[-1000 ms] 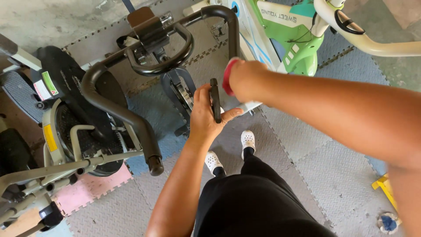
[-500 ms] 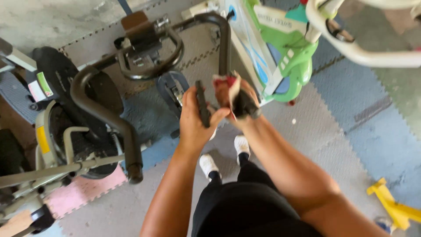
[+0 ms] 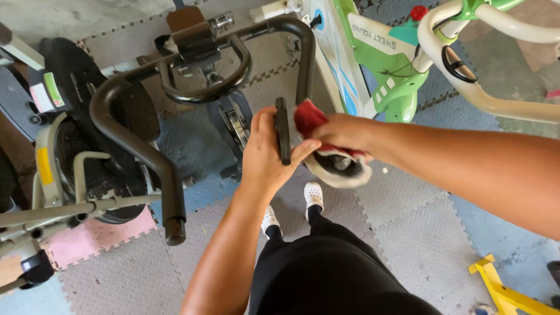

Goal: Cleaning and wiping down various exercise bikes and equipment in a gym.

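Holding one flat black phone (image 3: 283, 138) and one red and white cloth (image 3: 328, 147) at the middle of the view.
Left hand (image 3: 269, 153) has its grip closed around the phone, held on edge. Right hand (image 3: 345, 133), at 3 o'clock from it, squeezes the cloth against the phone. Two white shoes (image 3: 314, 193) stand at 6 o'clock on the mat floor (image 3: 420, 233). One black exercise bike (image 3: 146, 116) sits at 9 o'clock, one green and white bike (image 3: 373, 58) at 1 o'clock.

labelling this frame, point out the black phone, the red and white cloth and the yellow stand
black phone (image 3: 283, 131), head view, its thin edge
red and white cloth (image 3: 341, 169), head view, white lower fold
yellow stand (image 3: 501, 289), head view, its bar
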